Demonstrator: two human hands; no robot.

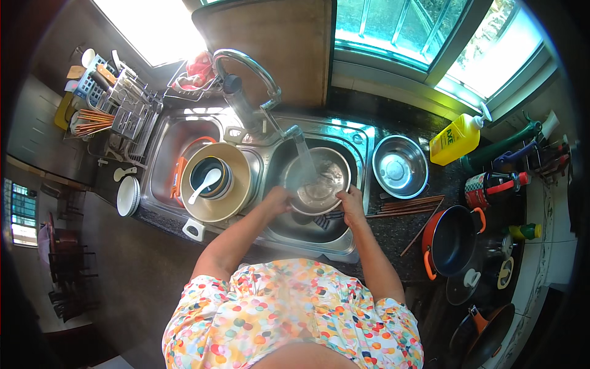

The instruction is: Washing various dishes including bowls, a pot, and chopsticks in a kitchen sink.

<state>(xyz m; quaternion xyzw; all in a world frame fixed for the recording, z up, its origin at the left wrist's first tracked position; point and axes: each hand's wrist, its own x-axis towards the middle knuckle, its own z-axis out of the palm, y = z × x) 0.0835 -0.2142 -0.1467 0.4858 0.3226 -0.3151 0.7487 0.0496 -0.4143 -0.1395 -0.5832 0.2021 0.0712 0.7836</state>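
Between my two hands a stainless steel bowl [318,203] is held by its rim over the right sink basin [286,228]. Water runs into it from the chrome faucet [251,57]. My left hand [279,200] grips the bowl's left side; its fingertips are hidden. On the right side, my right hand [351,205] has its thumb at the rim. A striped cloth [328,219] shows in the basin below the bowl. Across the left basin sits a large beige bowl [191,184] holding stacked smaller bowls and a white spoon [206,184].
Right of the sink stand a steel basin [398,166], wooden chopsticks [405,206], a yellow detergent bottle [454,140] and a red-orange pot [449,242]. At left are stacked white dishes [128,196] and a loaded dish rack [133,110]. A cutting board [272,50] leans behind the faucet.
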